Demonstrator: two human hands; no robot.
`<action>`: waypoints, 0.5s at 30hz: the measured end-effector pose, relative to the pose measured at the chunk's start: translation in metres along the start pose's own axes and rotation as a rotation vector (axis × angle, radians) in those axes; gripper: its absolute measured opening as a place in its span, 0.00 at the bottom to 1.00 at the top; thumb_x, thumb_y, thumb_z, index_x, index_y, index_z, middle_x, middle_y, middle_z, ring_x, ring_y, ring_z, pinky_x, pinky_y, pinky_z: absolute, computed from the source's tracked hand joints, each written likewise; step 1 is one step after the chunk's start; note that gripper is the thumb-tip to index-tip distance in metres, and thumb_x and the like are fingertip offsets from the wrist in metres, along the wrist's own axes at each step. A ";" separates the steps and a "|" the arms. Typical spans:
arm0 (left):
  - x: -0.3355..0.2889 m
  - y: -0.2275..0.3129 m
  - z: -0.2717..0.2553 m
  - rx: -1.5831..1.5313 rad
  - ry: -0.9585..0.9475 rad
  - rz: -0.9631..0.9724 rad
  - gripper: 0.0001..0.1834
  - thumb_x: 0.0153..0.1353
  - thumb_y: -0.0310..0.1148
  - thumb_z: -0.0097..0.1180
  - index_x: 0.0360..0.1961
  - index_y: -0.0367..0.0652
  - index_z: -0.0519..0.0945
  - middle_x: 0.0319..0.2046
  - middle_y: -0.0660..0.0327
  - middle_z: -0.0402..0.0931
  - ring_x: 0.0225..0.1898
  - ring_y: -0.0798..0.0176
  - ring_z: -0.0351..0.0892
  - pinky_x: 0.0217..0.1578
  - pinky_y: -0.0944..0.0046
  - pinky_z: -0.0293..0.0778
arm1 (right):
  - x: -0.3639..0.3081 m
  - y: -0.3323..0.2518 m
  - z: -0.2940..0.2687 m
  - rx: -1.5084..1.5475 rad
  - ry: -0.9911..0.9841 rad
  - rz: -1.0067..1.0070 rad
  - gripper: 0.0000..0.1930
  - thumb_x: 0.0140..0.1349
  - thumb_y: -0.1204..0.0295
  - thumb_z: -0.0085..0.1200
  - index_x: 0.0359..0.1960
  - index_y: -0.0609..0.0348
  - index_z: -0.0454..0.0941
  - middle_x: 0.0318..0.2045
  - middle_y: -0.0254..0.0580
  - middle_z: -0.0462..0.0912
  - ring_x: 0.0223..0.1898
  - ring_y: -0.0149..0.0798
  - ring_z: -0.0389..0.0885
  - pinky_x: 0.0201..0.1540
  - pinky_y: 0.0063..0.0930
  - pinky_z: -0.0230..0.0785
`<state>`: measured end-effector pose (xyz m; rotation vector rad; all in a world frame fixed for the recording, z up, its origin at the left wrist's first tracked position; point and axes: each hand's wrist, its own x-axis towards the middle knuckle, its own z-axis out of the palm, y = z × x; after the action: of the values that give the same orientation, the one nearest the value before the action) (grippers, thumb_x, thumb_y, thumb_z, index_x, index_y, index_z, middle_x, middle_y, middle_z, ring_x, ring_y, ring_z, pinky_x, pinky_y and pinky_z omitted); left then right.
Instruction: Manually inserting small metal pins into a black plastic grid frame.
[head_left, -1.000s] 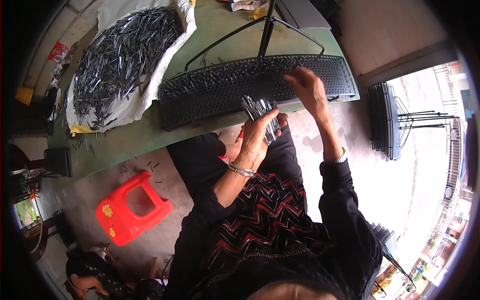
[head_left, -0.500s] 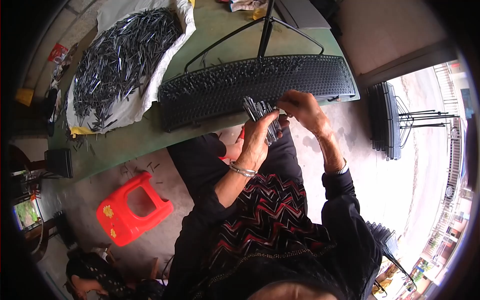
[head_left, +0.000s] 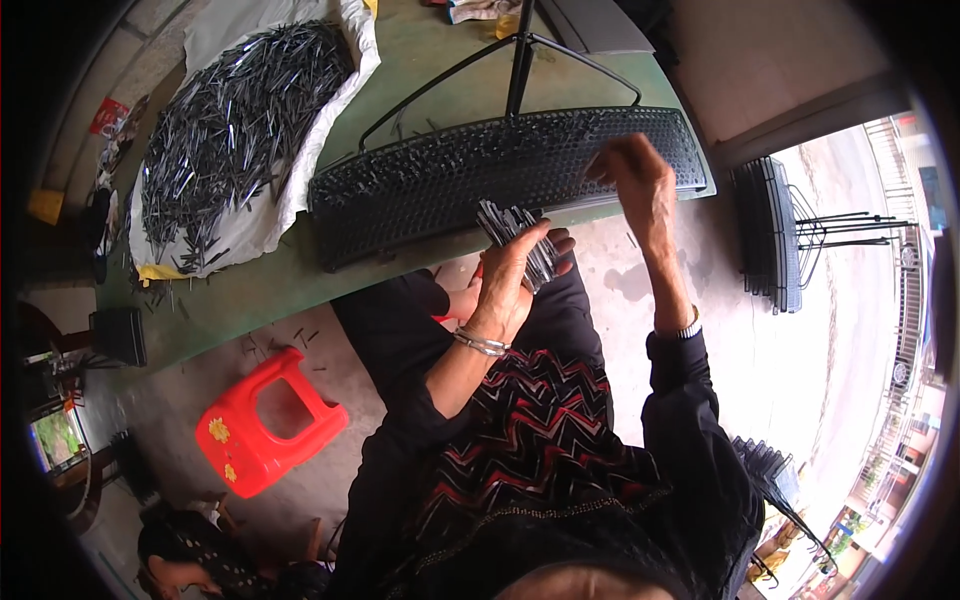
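Note:
My left hand [head_left: 508,285] is closed round a bundle of thin dark strips [head_left: 518,235], held upright and fanned just in front of the table edge. Beyond it lies a black perforated panel [head_left: 440,185], with many short dark bits standing in its holes along the far side. Over the right part of this panel hovers my right hand [head_left: 640,190], its thumb and fingers drawn together. Motion blurs the fingertips, and whatever they hold is too small to make out.
A white sack [head_left: 368,55] heaped with loose dark strips [head_left: 240,125] covers the left of the green table [head_left: 255,320]. A black bar frame [head_left: 520,75] rises behind the panel. A red stool [head_left: 240,455] stands on the floor; black racks [head_left: 770,235] are stacked at right. Another person [head_left: 195,545] is at lower left.
My right hand has moved from beside the strip bundle up and to the right, over the panel. My left hand stays nearly in place with the bundle.

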<state>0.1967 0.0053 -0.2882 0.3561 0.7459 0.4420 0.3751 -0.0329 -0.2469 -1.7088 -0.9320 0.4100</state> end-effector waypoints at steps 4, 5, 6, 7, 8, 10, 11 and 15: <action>-0.001 -0.005 0.005 -0.095 -0.066 -0.032 0.11 0.59 0.31 0.60 0.41 0.39 0.77 0.36 0.52 0.81 0.38 0.54 0.84 0.36 0.53 0.83 | 0.023 0.017 -0.001 -0.098 0.161 -0.068 0.05 0.64 0.77 0.49 0.36 0.65 0.76 0.28 0.41 0.83 0.29 0.31 0.83 0.34 0.22 0.75; -0.001 -0.005 0.006 -0.096 -0.067 -0.032 0.11 0.59 0.31 0.60 0.41 0.39 0.77 0.36 0.52 0.81 0.38 0.54 0.84 0.36 0.53 0.83 | 0.026 0.023 0.001 -0.099 0.161 -0.068 0.05 0.64 0.77 0.49 0.36 0.65 0.76 0.28 0.41 0.83 0.29 0.31 0.83 0.34 0.22 0.75; -0.003 -0.004 0.007 -0.109 -0.072 -0.044 0.10 0.59 0.31 0.60 0.41 0.39 0.77 0.36 0.52 0.81 0.38 0.54 0.83 0.37 0.53 0.83 | 0.029 0.027 0.004 -0.095 0.195 -0.074 0.05 0.65 0.77 0.49 0.36 0.65 0.75 0.29 0.40 0.84 0.30 0.31 0.84 0.34 0.23 0.75; -0.003 -0.004 0.008 -0.121 -0.077 -0.056 0.10 0.59 0.31 0.60 0.41 0.39 0.76 0.36 0.52 0.81 0.38 0.53 0.83 0.38 0.52 0.83 | 0.030 0.031 0.006 -0.091 0.229 -0.079 0.05 0.65 0.76 0.49 0.37 0.65 0.75 0.29 0.40 0.84 0.30 0.31 0.84 0.34 0.23 0.76; -0.003 -0.004 0.007 -0.124 -0.075 -0.054 0.10 0.59 0.31 0.60 0.41 0.39 0.76 0.36 0.52 0.81 0.38 0.53 0.83 0.38 0.52 0.83 | 0.031 0.033 0.009 -0.090 0.226 -0.080 0.05 0.65 0.76 0.49 0.37 0.65 0.75 0.29 0.40 0.84 0.30 0.31 0.84 0.34 0.23 0.76; -0.003 -0.003 0.006 -0.162 -0.107 -0.098 0.10 0.60 0.31 0.59 0.41 0.39 0.76 0.35 0.52 0.80 0.39 0.53 0.83 0.40 0.50 0.83 | 0.032 0.036 0.014 -0.052 0.224 -0.145 0.05 0.65 0.75 0.50 0.38 0.64 0.75 0.30 0.41 0.84 0.31 0.33 0.85 0.35 0.24 0.77; -0.003 -0.002 0.005 -0.165 -0.104 -0.095 0.10 0.60 0.31 0.59 0.41 0.39 0.76 0.35 0.52 0.80 0.39 0.53 0.83 0.40 0.50 0.83 | 0.032 0.036 0.015 -0.050 0.220 -0.146 0.05 0.65 0.75 0.50 0.38 0.64 0.75 0.30 0.41 0.84 0.31 0.33 0.85 0.35 0.24 0.77; -0.004 -0.002 0.004 -0.168 -0.116 -0.102 0.11 0.60 0.32 0.59 0.42 0.40 0.76 0.36 0.51 0.80 0.40 0.53 0.83 0.40 0.49 0.83 | 0.034 0.042 0.012 -0.265 0.223 -0.217 0.05 0.64 0.75 0.51 0.39 0.62 0.74 0.30 0.43 0.84 0.28 0.34 0.85 0.33 0.25 0.75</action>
<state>0.1972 0.0009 -0.2843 0.1838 0.6063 0.3818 0.4042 -0.0032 -0.2833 -1.8225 -1.0268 -0.0513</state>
